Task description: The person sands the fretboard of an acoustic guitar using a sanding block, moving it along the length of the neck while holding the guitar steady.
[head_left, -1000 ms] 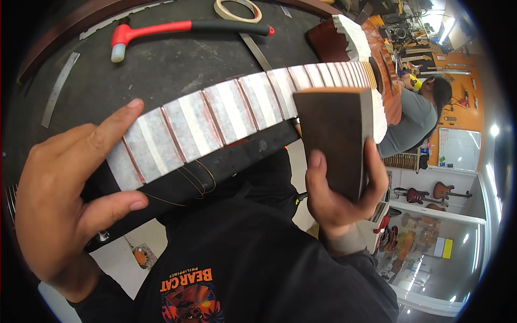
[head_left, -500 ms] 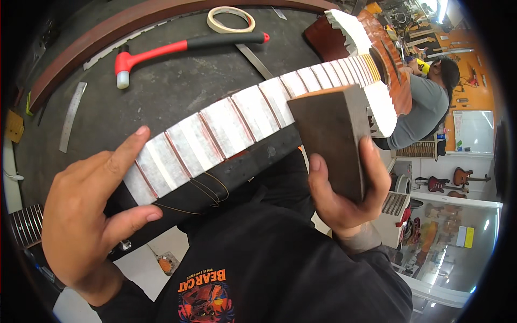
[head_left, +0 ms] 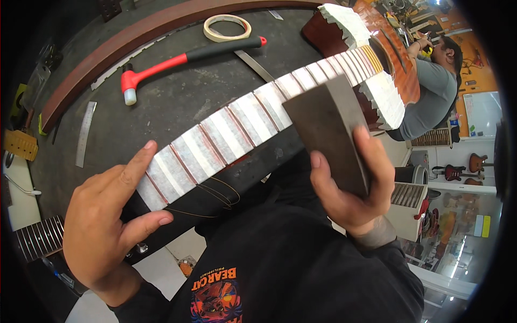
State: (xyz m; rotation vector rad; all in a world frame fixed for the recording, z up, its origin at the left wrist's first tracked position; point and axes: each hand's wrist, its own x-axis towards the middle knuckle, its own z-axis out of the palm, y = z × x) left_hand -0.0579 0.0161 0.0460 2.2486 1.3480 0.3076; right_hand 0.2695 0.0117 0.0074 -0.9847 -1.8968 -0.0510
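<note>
A guitar neck [head_left: 211, 141] runs from lower left to upper right, its fretboard covered in pale tape strips between the frets. My left hand [head_left: 110, 215] is closed round its lower-left end, the thumb on the near edge and the index finger over the far edge. In my right hand [head_left: 358, 185] is a dark rectangular sanding block [head_left: 326, 124], gripped by its sides between thumb and fingers. The block's far end overlaps the middle frets; whether it touches them I cannot tell. White masking [head_left: 383, 97] covers part of the brown guitar body [head_left: 398, 59].
Beyond the neck, the dark bench holds a red-and-black mallet [head_left: 161, 70], a tape roll [head_left: 207, 32] and a steel ruler [head_left: 86, 134]. Thin strings [head_left: 229, 196] curl below the neck. Another fretboard [head_left: 40, 237] lies at far left. A co-worker [head_left: 431, 99] sits at upper right.
The view has shifted, so the neck's near end and my left hand appear farther right. The block is tilted slightly differently, still over the middle frets. The co-worker's head and arm have moved.
</note>
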